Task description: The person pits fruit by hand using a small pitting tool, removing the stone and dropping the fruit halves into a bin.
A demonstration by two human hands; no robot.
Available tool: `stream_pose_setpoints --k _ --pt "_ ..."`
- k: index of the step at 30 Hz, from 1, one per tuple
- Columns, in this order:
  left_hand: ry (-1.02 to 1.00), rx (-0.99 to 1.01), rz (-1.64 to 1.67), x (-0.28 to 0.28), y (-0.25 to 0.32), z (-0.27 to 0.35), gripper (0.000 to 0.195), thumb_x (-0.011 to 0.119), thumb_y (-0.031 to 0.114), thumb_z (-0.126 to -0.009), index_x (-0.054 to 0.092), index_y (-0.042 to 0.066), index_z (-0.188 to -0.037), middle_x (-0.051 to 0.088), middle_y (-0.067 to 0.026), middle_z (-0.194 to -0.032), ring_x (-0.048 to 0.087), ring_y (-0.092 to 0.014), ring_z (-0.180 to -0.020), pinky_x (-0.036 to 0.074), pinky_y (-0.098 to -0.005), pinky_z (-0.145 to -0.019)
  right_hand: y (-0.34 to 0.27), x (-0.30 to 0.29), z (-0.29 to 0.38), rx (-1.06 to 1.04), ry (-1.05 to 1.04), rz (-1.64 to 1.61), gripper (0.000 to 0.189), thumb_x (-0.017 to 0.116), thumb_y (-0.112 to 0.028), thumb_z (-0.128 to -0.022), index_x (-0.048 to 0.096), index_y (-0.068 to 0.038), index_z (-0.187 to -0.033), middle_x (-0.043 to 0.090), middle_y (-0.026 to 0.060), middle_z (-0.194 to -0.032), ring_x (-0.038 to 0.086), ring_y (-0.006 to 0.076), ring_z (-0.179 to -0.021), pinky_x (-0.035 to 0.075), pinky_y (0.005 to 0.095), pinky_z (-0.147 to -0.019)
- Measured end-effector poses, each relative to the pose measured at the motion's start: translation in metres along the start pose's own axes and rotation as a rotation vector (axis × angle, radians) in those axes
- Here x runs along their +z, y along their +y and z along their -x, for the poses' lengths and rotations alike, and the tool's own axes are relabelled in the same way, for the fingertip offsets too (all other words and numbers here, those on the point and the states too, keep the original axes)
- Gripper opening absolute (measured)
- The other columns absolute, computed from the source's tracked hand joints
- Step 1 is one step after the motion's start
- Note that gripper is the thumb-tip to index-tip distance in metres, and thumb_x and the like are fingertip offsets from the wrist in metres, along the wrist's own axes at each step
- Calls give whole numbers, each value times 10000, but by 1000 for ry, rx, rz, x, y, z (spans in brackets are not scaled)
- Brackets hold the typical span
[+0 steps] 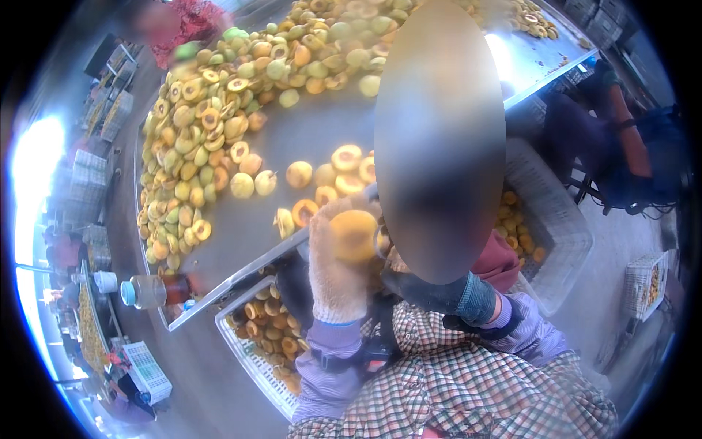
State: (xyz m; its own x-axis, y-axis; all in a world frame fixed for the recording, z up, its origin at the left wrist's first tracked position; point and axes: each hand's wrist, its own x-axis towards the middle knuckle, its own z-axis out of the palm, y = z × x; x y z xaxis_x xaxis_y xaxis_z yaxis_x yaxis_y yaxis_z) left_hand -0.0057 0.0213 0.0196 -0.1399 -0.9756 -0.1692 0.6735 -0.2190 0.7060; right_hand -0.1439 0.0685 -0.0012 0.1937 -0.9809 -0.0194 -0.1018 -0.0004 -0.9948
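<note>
My left hand [337, 280], in a pale fuzzy glove, holds a yellow peach [354, 235] low in front of my chest, just off the table's near edge. My right hand [430, 296] wears a dark glove with a teal cuff and is close against the fruit's right side. A thin curved metal loop [379, 241], part of a hand tool, touches the peach there; a blurred oval hides much of this hand and the tool's handle. Several cut peach halves [346, 157] with hollow or pitted centres lie on the metal table [312, 126] just beyond my hands.
A large heap of peaches [186, 137] covers the table's far and left sides. Plastic crates stand below, one at left [247, 345] and one at right [559, 236], both holding fruit. A capped bottle [148, 291] is at the left corner. Co-workers are at far left [186, 27] and right [630, 137].
</note>
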Motion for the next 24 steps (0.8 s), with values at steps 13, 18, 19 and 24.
stream_pose_setpoints --k 13,18,19,24 --pt "160 388 -431 14 -19 22 430 391 370 -972 421 23 -1224 430 -207 -1331 519 -336 -1117 527 -387 -803 -11 10 3 -69 -40 107 336 629 -201 -783 557 -65 -1082 639 150 -860 647 288 -744 516 351 -672" --pt "93 578 -484 11 -17 26 399 367 349 -982 442 20 -1196 541 -206 -1178 571 -280 -973 498 -351 -815 -8 15 1 -87 -142 -138 279 596 -139 -825 563 -45 -1085 635 108 -910 623 199 -778 504 322 -704" --pt "16 577 -623 13 -9 24 379 357 332 -986 466 17 -1167 570 -184 -1097 573 -252 -925 483 -335 -817 -8 15 1 -63 -197 -299 255 582 -115 -842 566 -34 -1083 631 89 -924 607 161 -795 500 307 -719" --pt "-20 211 -777 29 15 19 310 356 231 -978 536 -10 -1057 591 -141 -983 575 -193 -861 452 -300 -819 1 9 2 105 -326 -644 215 566 -92 -859 575 -19 -1062 619 73 -934 579 131 -838 493 297 -747"
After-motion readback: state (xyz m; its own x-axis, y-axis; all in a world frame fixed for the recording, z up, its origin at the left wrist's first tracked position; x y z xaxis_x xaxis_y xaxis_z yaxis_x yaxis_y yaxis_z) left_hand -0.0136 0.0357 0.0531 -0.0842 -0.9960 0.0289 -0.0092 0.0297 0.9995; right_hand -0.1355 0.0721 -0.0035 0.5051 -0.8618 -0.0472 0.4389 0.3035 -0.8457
